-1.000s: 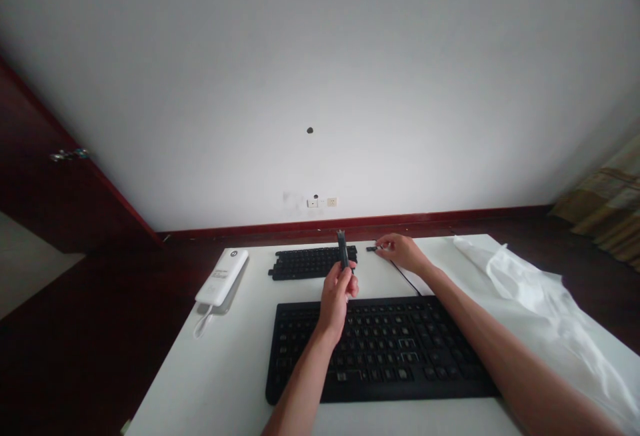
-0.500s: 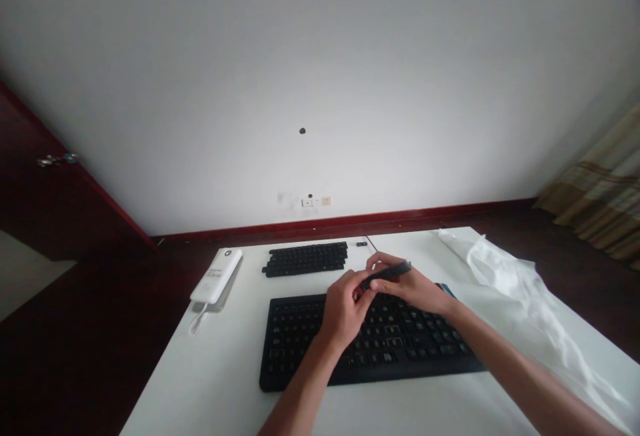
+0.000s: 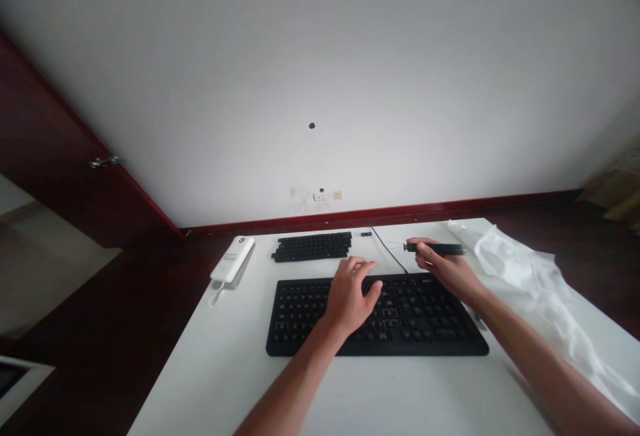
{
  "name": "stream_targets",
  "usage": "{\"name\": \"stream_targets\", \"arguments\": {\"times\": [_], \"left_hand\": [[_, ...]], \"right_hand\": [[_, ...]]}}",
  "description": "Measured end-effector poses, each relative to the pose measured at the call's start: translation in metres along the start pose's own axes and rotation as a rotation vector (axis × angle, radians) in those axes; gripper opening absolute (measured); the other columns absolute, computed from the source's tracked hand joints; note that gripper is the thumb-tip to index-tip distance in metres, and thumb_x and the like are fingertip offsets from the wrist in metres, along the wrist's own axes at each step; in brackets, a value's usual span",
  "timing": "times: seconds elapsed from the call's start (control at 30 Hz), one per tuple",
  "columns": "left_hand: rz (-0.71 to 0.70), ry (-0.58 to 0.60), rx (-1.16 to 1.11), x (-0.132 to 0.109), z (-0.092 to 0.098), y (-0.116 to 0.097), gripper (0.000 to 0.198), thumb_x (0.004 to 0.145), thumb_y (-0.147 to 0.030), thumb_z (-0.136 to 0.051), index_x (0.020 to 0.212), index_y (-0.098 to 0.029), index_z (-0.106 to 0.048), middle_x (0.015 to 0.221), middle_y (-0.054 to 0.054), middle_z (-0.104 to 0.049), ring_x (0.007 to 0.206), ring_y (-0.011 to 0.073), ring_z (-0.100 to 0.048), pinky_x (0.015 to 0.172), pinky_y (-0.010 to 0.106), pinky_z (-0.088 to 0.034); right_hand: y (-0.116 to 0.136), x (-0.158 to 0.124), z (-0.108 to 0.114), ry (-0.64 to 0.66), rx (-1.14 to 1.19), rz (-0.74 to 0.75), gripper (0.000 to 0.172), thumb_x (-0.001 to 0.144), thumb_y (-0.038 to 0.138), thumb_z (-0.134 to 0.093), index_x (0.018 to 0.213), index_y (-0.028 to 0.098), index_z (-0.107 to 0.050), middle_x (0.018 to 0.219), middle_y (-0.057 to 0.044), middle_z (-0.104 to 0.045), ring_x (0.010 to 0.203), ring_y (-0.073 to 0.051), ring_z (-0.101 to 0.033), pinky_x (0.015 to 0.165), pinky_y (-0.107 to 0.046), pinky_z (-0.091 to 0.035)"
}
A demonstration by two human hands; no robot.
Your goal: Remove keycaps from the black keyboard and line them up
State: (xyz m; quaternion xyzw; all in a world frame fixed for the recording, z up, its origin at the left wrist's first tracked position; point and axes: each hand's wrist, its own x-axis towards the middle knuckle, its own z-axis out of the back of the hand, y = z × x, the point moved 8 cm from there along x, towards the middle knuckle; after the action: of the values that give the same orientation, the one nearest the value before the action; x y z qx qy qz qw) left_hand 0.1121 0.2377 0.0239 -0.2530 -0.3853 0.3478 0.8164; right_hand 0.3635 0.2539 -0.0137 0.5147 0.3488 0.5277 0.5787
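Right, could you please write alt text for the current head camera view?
A person's right hand holds a slim black tool; the left hand, open, is over a black keyboard on a white table. Behind the keyboard sits a block of black keys, with a white power bank left and crumpled white sheet right.

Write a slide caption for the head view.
A slim black tool in the right grip; left grip open over a black keyboard.
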Motion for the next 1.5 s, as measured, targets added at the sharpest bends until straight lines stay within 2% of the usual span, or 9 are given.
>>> {"name": "stream_targets", "arguments": {"times": [0.13,0.3,0.53,0.73,0.83,1.0,1.13,1.3,1.5], "left_hand": [[-0.011,0.084,0.082,-0.009,-0.021,-0.014,0.038,0.092,-0.031,-0.070,0.130,-0.025,-0.069,0.121,0.012,-0.064,0.113,0.0312,-0.058,0.102,0.050,-0.049],[0.002,0.177,0.160,-0.020,-0.046,-0.022,0.060,0.084,-0.046,-0.081,0.135,-0.020,-0.064,0.129,0.015,-0.062,0.118,0.0363,-0.056,0.102,0.055,-0.047],[0.023,0.202,0.215,-0.020,-0.055,-0.022,0.071,0.079,-0.057,-0.084,0.135,-0.020,-0.063,0.130,0.014,-0.062,0.119,0.0368,-0.055,0.100,0.054,-0.044],[0.053,0.214,0.228,-0.014,-0.063,-0.022,0.083,0.065,-0.063,-0.092,0.128,-0.018,-0.063,0.127,0.014,-0.061,0.118,0.0371,-0.054,0.099,0.053,-0.044],[0.068,0.221,0.224,-0.012,-0.063,-0.022,0.082,0.063,-0.061,-0.094,0.125,-0.018,-0.061,0.124,0.012,-0.061,0.116,0.0353,-0.055,0.099,0.052,-0.045],[0.081,0.220,0.194,-0.011,-0.060,-0.021,0.071,0.069,-0.056,-0.092,0.122,-0.020,-0.061,0.120,0.009,-0.061,0.115,0.0323,-0.055,0.101,0.050,-0.046],[0.052,0.214,0.210,-0.014,-0.060,-0.021,0.053,0.082,-0.044,-0.083,0.124,-0.021,-0.060,0.121,0.009,-0.060,0.117,0.0308,-0.054,0.103,0.050,-0.045],[0.028,0.204,0.213,-0.016,-0.060,-0.021,0.051,0.085,-0.046,-0.077,0.125,-0.021,-0.059,0.122,0.010,-0.060,0.117,0.0308,-0.054,0.103,0.050,-0.045],[0.024,0.203,0.195,-0.013,-0.057,-0.024,0.045,0.086,-0.043,-0.073,0.122,-0.020,-0.059,0.119,0.010,-0.060,0.116,0.0313,-0.054,0.102,0.051,-0.044]], "right_hand": [[0.007,-0.004,-0.007,0.038,0.027,-0.033,0.054,0.084,0.066,-0.070,0.115,0.021,-0.072,0.071,0.000,-0.055,0.066,-0.020,-0.052,0.060,-0.033,-0.045],[0.020,-0.008,-0.012,0.106,-0.004,-0.006,0.051,0.087,0.065,-0.068,0.108,0.019,-0.072,0.065,0.003,-0.050,0.062,-0.017,-0.047,0.059,-0.031,-0.039],[0.018,-0.008,-0.012,0.081,-0.141,-0.030,0.055,0.086,0.075,-0.062,0.075,0.021,-0.064,0.061,-0.001,-0.058,0.060,-0.019,-0.053,0.058,-0.032,-0.041],[0.018,-0.008,-0.019,0.108,0.037,-0.045,0.057,0.085,0.073,-0.067,0.104,0.019,-0.066,0.089,-0.010,-0.077,0.070,-0.022,-0.065,0.067,-0.035,-0.053],[0.019,-0.010,-0.018,0.118,0.116,-0.081,0.055,0.085,0.064,-0.074,0.113,0.019,-0.065,0.103,-0.012,-0.079,0.083,-0.024,-0.069,0.076,-0.037,-0.055],[0.015,-0.010,-0.016,0.149,0.207,-0.122,0.033,0.081,0.048,-0.080,0.098,0.021,-0.071,0.110,-0.008,-0.078,0.092,-0.024,-0.068,0.074,-0.033,-0.050],[0.002,-0.005,-0.011,0.057,0.301,-0.128,0.036,0.077,0.045,-0.086,0.100,0.024,-0.068,0.110,-0.008,-0.078,0.098,-0.025,-0.068,0.078,-0.034,-0.050],[-0.014,0.000,-0.006,-0.044,0.315,-0.108,0.048,0.072,0.043,-0.090,0.110,0.024,-0.067,0.110,-0.009,-0.080,0.111,-0.030,-0.069,0.100,-0.044,-0.049],[0.016,-0.005,-0.004,0.084,0.177,-0.006,0.035,0.083,0.049,-0.082,0.107,0.025,-0.075,0.124,-0.008,-0.075,0.123,-0.031,-0.064,0.111,-0.045,-0.044]]}}
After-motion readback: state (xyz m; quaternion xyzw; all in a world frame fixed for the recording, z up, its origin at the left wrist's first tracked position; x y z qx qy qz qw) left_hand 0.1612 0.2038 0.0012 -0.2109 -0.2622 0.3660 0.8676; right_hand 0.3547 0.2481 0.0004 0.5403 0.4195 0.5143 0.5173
